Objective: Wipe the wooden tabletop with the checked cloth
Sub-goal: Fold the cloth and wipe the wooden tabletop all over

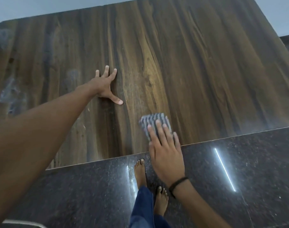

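Dark polished floor [239,170], table [189,63] with pale smears far left, and the right hand [165,150] presses the cloth [154,120] flat near the edge, left hand [105,84] splayed empty: plenty unwiped, seemingly.

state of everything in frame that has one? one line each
checked cloth: folded, flat on the tabletop near its front edge, under the right hand's fingers
right hand: palm down, pressing the cloth
left hand: open, fingers spread, flat on bare wood, apart from the cloth
wooden tabletop: pale smudges at the left side, nothing on it but hands and cloth
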The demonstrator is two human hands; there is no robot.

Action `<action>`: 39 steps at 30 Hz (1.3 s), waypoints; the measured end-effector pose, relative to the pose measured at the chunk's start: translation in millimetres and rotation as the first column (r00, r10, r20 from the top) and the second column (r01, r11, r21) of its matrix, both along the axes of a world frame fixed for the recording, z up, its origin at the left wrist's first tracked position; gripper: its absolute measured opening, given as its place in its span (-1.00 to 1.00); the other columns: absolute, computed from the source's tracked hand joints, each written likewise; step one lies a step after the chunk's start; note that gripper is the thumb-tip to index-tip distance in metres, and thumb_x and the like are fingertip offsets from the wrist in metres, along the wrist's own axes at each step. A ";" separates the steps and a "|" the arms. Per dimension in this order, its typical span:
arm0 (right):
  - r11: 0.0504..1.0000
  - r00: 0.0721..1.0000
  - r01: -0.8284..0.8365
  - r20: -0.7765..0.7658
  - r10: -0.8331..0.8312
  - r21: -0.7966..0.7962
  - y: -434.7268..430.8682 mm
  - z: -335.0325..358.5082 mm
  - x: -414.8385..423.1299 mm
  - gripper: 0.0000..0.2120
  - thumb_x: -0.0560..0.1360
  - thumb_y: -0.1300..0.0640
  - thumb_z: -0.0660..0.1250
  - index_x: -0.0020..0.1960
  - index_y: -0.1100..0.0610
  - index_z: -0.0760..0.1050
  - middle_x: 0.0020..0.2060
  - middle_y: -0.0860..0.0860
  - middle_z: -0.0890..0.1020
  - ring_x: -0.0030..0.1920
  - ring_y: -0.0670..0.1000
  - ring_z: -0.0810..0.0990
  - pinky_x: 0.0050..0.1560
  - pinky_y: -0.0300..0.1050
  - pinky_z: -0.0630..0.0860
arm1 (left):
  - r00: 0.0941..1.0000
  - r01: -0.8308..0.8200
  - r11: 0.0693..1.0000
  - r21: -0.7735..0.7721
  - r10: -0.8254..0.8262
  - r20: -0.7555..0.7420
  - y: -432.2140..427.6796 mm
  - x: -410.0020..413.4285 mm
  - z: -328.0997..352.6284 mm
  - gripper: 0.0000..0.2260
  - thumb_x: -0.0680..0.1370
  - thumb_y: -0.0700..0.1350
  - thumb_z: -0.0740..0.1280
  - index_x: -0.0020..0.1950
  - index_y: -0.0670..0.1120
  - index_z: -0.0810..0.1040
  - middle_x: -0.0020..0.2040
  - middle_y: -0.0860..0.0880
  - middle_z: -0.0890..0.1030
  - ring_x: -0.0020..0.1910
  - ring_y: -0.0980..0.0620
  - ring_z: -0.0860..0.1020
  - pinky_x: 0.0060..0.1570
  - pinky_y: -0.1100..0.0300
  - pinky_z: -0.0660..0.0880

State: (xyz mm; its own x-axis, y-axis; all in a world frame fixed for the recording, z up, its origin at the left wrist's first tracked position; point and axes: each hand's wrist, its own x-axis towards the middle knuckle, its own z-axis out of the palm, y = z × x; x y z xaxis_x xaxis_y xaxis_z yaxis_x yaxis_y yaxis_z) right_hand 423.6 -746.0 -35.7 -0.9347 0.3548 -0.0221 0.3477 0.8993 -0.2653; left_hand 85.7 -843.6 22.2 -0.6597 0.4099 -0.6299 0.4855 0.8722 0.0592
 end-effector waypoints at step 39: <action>1.000 0.999 -0.003 -0.042 0.003 0.010 21.7 0.0 -159.5 -0.48 0.67 -0.06 -0.02 0.62 -0.08 0.04 0.61 -0.04 0.06 0.60 0.01 0.00 0.54 0.17 0.10 | 0.997 -0.029 0.997 -0.075 0.034 0.065 4.1 -96.2 8.2 0.34 0.20 0.31 0.57 0.52 0.14 -0.46 0.52 0.02 -0.50 0.52 -0.29 -0.36 0.44 -0.36 -0.05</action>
